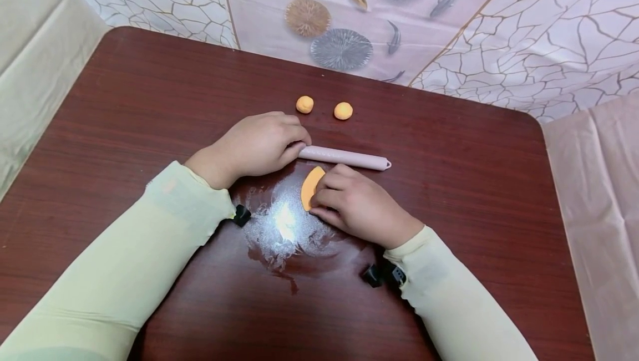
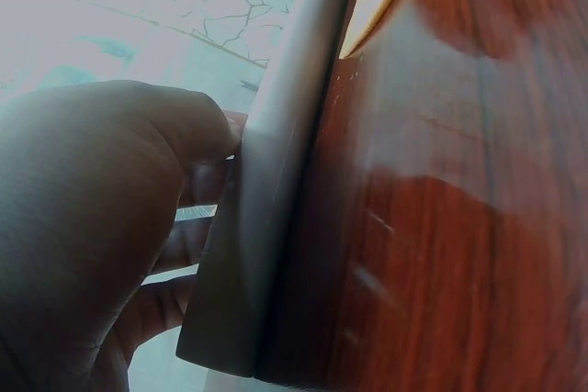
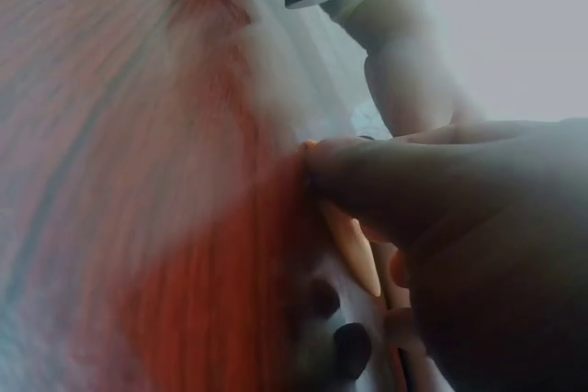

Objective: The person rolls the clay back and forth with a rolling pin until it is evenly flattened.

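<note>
While the left hand (image 1: pixel 257 143) grips a pale pink, rod-shaped, plastic-looking pin (image 1: pixel 346 158) near its left end, the right hand (image 1: pixel 363 200) pinches a flat, curved-edged orange dough-like piece (image 1: pixel 308 190) on the pin's near side, by white powder (image 1: pixel 267 230) on the red-brown wood-grain table (image 1: pixel 474 183). 2 small orange dough-like balls (image 1: pixel 343 111) sit beyond the pin, apart.

Orange piece (image 1: pixel 307 190), 2 orange balls (image 1: pixel 343 111), pale pink rod (image 1: pixel 344 157), red-brown wood-grained table (image 1: pixel 474 183).
</note>
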{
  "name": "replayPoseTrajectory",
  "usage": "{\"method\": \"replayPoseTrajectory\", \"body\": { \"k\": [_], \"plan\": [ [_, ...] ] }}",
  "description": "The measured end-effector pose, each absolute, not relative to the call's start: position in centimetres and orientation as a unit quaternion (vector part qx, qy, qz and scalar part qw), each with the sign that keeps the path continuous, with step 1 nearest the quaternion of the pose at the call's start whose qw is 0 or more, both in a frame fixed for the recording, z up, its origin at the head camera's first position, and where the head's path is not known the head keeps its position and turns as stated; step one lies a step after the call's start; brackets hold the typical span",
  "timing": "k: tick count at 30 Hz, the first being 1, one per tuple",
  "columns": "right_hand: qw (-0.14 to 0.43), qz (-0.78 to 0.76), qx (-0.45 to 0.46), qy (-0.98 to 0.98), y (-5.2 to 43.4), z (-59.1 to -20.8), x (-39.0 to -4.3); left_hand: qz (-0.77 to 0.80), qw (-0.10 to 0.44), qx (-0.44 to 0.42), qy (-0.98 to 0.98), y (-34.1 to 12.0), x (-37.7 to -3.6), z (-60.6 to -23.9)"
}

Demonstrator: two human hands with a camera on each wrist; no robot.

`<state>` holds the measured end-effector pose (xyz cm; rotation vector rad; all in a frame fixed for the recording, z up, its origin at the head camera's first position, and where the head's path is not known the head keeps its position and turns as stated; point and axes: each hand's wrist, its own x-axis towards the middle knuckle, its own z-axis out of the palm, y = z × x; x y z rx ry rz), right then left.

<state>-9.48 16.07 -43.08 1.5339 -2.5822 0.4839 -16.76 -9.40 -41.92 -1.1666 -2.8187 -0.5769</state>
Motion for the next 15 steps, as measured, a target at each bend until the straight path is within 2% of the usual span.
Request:
{"method": "replayPoseTrajectory", "body": {
  "k": [9,15],
  "plan": [
    [0.079,0.148,0.526,-0.834,15.83,-43.01,-9.13,-0.188,0.022,-0.379,-0.906,-9.3,-16.73,-41.74],
    [0.056,0.157,0.511,-0.843,15.53,-43.33,-9.18,-0.188,0.018,-0.377,-0.907,-9.33,-16.7,-41.74]
  ]
}}
